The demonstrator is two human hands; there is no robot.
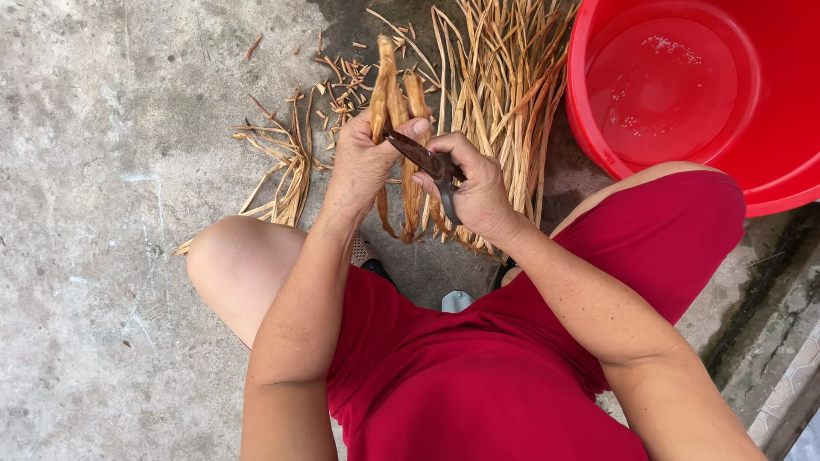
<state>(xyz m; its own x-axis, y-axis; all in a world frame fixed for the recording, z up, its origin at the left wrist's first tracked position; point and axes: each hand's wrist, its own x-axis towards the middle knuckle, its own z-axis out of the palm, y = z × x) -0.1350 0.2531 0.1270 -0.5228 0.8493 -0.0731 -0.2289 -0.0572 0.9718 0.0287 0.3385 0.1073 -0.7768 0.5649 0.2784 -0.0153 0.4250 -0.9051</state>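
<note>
1. Stalks [395, 94]: a small bunch of tan, dried plant stalks, held roughly upright above the concrete floor [102, 213], in front of the person's knees. Upper ends rise past the fingers; lower ends hang below the hand.
2. Left hand [363, 162]: fingers curled closed around the bunch at mid-length, thumb pressed across the front. Firm hold.
3. Blade [420, 155]: a dark, narrow tool, laid slantwise across the stalks, its tip touching them just beside the left thumb.
4. Right hand [478, 192]: fingers wrapped shut around the tool's handle end, knuckles toward the camera. Cannot tell whether the tool is a knife or one arm of a pair of shears.
5. Loose heap [504, 94]: a large fan of long, pale strips lying on the floor just behind both hands, reaching to the top edge of view.
6. Short cut-off bits [342, 85] lie scattered to the left of the heap; a smaller bundle of strips [286, 171] lies near the left knee.
7. Red basin [589, 128]: at upper right, just beside the heap, holding shallow water.
8. Person squats, wearing red shorts [478, 376].
</note>
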